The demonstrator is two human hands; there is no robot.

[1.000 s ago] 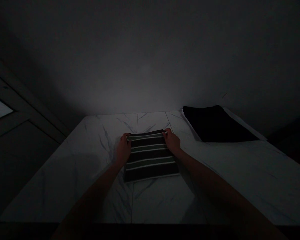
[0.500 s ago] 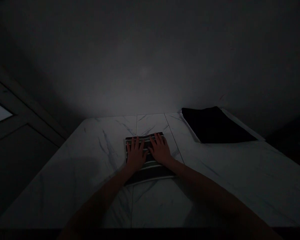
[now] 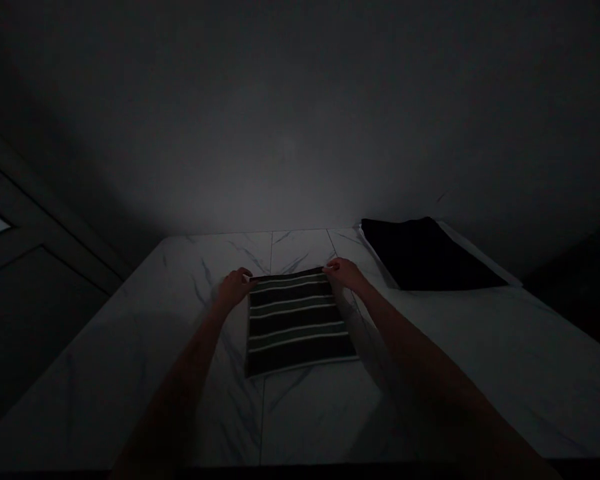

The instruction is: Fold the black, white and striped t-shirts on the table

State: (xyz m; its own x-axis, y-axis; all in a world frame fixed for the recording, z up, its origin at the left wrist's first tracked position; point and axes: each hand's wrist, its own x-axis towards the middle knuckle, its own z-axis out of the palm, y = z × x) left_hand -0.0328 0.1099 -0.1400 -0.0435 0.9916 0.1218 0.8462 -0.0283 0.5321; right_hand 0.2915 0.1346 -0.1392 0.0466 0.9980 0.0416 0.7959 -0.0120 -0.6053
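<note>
A striped cloth, dark with green and pale bands, lies folded into a near square on the marble-patterned table. My left hand pinches its far left corner between thumb and fingers. At the far right corner, my right hand has the edge pinched the same way. The cloth's far edge runs between both hands, while its near edge lies toward me. Dim light hides the fine detail of the fingertips.
Black cloth lies on a white sheet at the table's back right. A grey wall rises behind the marble-patterned table. To the left stands a panelled door.
Both hands were lying flat on the striped cloth with fingers spread. They have moved apart to its far corners and closed on them, and the stripes are now uncovered.
</note>
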